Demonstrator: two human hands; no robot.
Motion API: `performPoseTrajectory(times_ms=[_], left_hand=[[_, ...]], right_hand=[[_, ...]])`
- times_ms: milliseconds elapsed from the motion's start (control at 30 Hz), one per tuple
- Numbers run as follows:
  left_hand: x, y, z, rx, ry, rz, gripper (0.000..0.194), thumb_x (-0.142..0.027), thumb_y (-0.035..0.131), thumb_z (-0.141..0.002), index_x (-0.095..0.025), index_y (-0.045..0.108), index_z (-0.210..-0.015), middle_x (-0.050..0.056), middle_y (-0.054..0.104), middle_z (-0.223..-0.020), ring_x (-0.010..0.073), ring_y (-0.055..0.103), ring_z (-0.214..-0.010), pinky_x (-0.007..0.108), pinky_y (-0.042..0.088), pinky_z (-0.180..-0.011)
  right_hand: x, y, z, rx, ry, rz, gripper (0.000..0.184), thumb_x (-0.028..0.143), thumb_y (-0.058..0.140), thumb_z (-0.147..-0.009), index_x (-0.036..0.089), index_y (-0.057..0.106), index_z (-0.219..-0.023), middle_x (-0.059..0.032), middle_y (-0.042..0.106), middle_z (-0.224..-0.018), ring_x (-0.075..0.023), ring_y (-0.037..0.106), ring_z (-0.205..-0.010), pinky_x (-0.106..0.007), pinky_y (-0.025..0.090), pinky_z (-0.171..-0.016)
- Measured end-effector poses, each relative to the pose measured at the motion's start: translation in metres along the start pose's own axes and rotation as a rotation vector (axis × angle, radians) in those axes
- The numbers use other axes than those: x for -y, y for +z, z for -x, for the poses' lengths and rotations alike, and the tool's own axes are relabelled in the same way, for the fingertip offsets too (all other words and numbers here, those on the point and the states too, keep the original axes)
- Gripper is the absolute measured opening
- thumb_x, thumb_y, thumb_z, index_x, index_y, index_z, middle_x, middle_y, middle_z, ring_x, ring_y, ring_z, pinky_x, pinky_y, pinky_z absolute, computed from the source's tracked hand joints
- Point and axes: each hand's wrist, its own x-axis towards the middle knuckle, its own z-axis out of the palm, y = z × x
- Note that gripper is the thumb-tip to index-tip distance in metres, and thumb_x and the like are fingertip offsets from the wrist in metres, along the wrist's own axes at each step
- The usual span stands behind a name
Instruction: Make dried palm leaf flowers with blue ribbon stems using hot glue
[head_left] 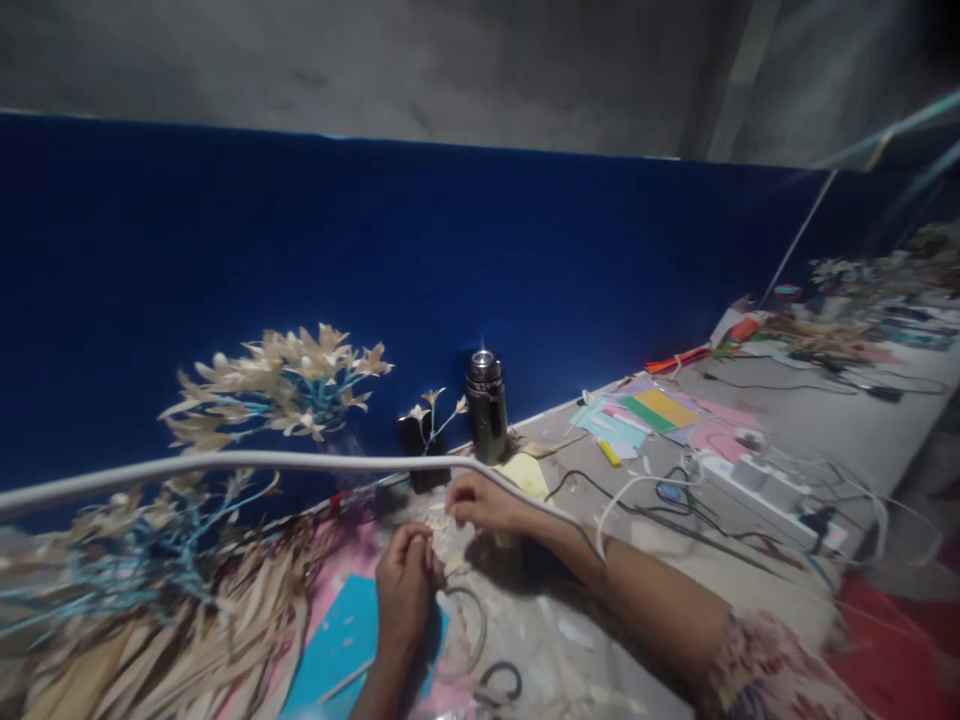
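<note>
My left hand [405, 580] is closed above a blue sheet [341, 640], its fingertips pressed together; whatever they pinch is too small to make out. Just to the right, my right hand [484, 502] has its fingers curled in a pinch beside a small heap of pale cream pieces [444, 540]. Any piece in those fingers is hidden. The two hands are close but apart. Behind them stand a dark flask [487, 410] and a small stem of cream flowers [431, 410]. A grey ring [480, 630] lies below the hands.
A white cable [300, 460] crosses the foreground at the hands' height. Bunches of cream flowers on blue stems [277, 385] and dry strips [180, 610] fill the left. Coloured papers [652, 410], a yellow marker [609, 453] and a power strip [772, 500] lie right.
</note>
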Motion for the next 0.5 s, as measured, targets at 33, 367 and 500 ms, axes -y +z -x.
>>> performPoseTrajectory(times_ms=[33,367,500], left_hand=[[-0.004,0.002,0.001,0.025,-0.009,0.014,0.029,-0.049,0.065,-0.084,-0.021,0.058,-0.082,-0.01,0.042,-0.048,0.0099,0.042,-0.041,0.02,0.036,-0.043],[-0.045,0.008,0.018,0.152,-0.026,-0.18,0.048,-0.063,0.071,-0.076,-0.019,0.065,-0.092,-0.007,0.05,-0.049,0.0145,0.052,-0.047,0.024,0.041,-0.049],[-0.049,-0.001,0.03,0.178,-0.062,-0.257,0.053,-0.068,0.074,-0.07,-0.019,0.07,-0.09,-0.004,0.054,-0.05,0.0161,0.054,-0.05,0.027,0.043,-0.053]], right_hand=[[-0.003,0.005,0.02,0.04,-0.019,-0.014,0.013,0.012,0.062,-0.076,0.021,0.072,-0.076,0.0057,0.065,-0.064,-0.0117,0.061,-0.062,-0.019,0.041,-0.059],[-0.048,-0.012,0.079,-0.086,0.062,0.237,0.032,0.021,0.053,-0.091,0.02,0.053,-0.059,0.0034,0.054,-0.058,-0.0124,0.053,-0.059,-0.021,0.038,-0.056],[-0.07,-0.095,0.04,-0.429,0.21,0.498,0.024,0.019,0.05,-0.099,0.017,0.07,-0.087,-0.007,0.072,-0.095,-0.0201,0.065,-0.094,-0.028,0.048,-0.081]])
